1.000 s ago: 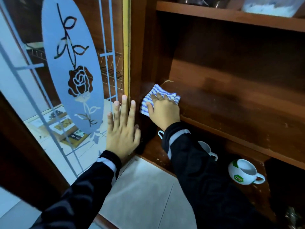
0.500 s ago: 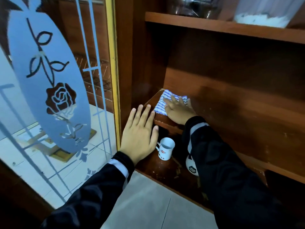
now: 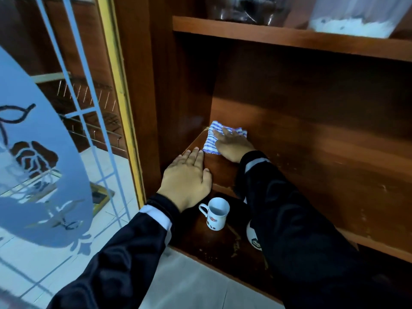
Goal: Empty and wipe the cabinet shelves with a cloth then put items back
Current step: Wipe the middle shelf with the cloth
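In the middle of the frame, the right hand (image 3: 231, 146) presses a striped cloth (image 3: 210, 140) flat into the back left corner of the middle shelf (image 3: 312, 166). Its fingers (image 3: 230, 134) are spread over the cloth, not clenched, probably to keep it from bunching while wiping. The left hand (image 3: 186, 177) lies on the shelf's front edge just beside the cloth, fingers straight and released, apparently as a brace for the reach. This shelf looks emptied. Lower down, a white mug (image 3: 215, 216) stands on the bottom shelf (image 3: 200, 244), likely awaiting its turn.
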`<state>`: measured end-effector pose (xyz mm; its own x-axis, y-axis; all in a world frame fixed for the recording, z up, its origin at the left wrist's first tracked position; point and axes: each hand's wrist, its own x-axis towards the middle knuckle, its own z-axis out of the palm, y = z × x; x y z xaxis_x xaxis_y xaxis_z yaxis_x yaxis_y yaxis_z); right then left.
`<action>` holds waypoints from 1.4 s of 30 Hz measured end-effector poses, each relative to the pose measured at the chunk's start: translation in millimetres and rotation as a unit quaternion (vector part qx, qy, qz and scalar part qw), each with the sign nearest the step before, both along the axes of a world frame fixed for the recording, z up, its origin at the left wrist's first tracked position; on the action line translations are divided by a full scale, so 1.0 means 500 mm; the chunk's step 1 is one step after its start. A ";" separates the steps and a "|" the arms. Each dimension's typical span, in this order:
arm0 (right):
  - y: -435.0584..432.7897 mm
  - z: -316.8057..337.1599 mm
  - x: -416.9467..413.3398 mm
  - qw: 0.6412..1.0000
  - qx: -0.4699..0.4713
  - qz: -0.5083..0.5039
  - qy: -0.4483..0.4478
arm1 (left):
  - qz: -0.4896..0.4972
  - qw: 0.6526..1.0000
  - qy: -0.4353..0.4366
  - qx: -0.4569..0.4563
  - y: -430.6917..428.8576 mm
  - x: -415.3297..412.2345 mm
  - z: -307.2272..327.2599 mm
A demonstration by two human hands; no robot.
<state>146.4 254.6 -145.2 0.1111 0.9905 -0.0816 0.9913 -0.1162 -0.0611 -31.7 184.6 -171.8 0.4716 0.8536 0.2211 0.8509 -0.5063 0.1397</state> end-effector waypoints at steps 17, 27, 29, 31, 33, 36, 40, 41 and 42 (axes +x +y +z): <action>-0.035 -0.009 0.021 0.998 0.012 -0.048 0.032 | -0.019 0.999 0.013 -0.044 0.010 -0.007 0.008; -0.123 -0.007 0.098 0.992 0.016 -0.116 0.044 | -0.012 0.999 -0.019 -0.023 0.006 -0.009 -0.005; -0.143 -0.008 0.097 0.990 0.022 -0.129 0.043 | -0.011 1.000 -0.021 -0.021 0.004 -0.007 -0.005; -0.160 -0.008 0.089 0.989 0.029 -0.139 0.038 | -0.013 0.999 -0.023 -0.019 0.003 -0.007 -0.004; -0.178 -0.006 0.078 0.989 0.028 -0.139 0.036 | -0.011 0.999 -0.026 -0.016 0.002 -0.007 -0.005; -0.204 -0.005 0.066 0.992 0.021 -0.115 0.040 | -0.007 0.999 -0.026 -0.021 -0.002 -0.007 -0.002; -0.244 -0.010 0.057 0.995 0.033 -0.084 0.044 | 0.017 0.999 -0.018 -0.026 -0.008 0.003 0.004; -0.255 -0.011 0.058 0.995 0.037 -0.083 0.046 | 0.026 0.999 -0.010 -0.030 -0.011 0.008 0.005; -0.268 -0.013 0.061 0.994 0.041 -0.085 0.046 | 0.033 0.999 -0.002 -0.036 -0.016 0.016 0.008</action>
